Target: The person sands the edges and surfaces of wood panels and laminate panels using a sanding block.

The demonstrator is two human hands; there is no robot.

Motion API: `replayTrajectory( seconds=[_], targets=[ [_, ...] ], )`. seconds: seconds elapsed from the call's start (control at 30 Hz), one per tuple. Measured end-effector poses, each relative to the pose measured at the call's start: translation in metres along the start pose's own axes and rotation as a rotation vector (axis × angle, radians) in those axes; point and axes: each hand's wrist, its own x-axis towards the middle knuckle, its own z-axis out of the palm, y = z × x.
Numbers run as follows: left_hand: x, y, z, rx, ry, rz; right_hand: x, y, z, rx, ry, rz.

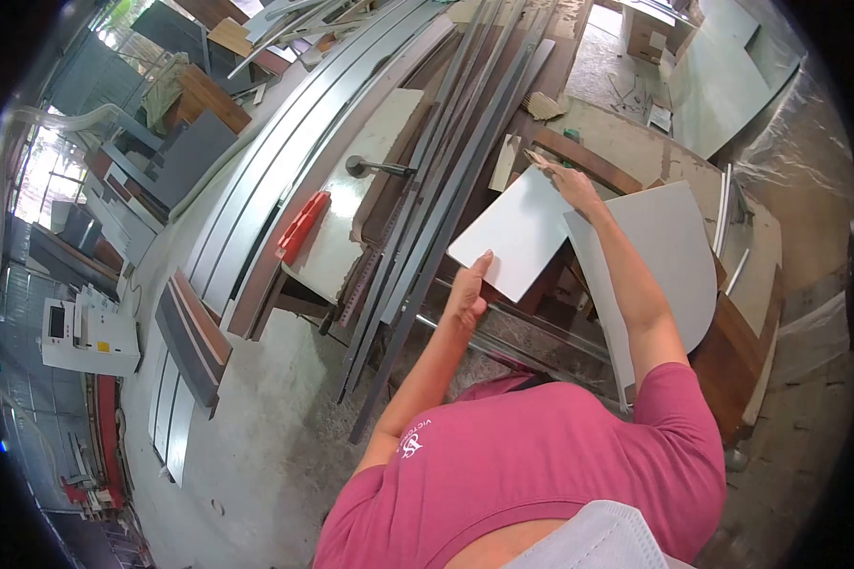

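A white rectangular panel (517,232) lies tilted in front of me, between my two hands. At its near left corner my left hand (467,296) grips the edge, thumb on the top face and the other fingers underneath. My right hand (569,186) is closed at the panel's far right corner, its fingertips by the far edge; part of its grip is hidden. Beneath my right forearm is a larger light grey board (659,256) with a rounded corner. A brown wooden strip (593,163) lies just beyond my right hand.
Long dark metal profiles (446,171) run along the left of the panel. Further left are a red tool (304,226), a black-headed hammer-like tool (375,168) and long pale strips (285,152). A white machine (90,337) stands at far left. Brown boards (731,370) lean at right.
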Motion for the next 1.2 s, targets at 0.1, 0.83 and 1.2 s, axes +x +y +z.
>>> replayTrajectory(
  seconds=[0.1,0.83,1.2],
  targets=[
    [0.007,0.022,0.001,0.131,0.027,0.072,0.004,0.008,-0.002,0.150,0.129,-0.067],
    [-0.031,0.078,0.024,-0.012,0.040,0.013,-0.085,-0.084,0.000,0.146,0.559,-0.639],
    [-0.021,0.067,0.002,-0.621,0.077,-0.310,-0.033,-0.040,-0.017,0.126,0.641,-0.390]
  ],
)
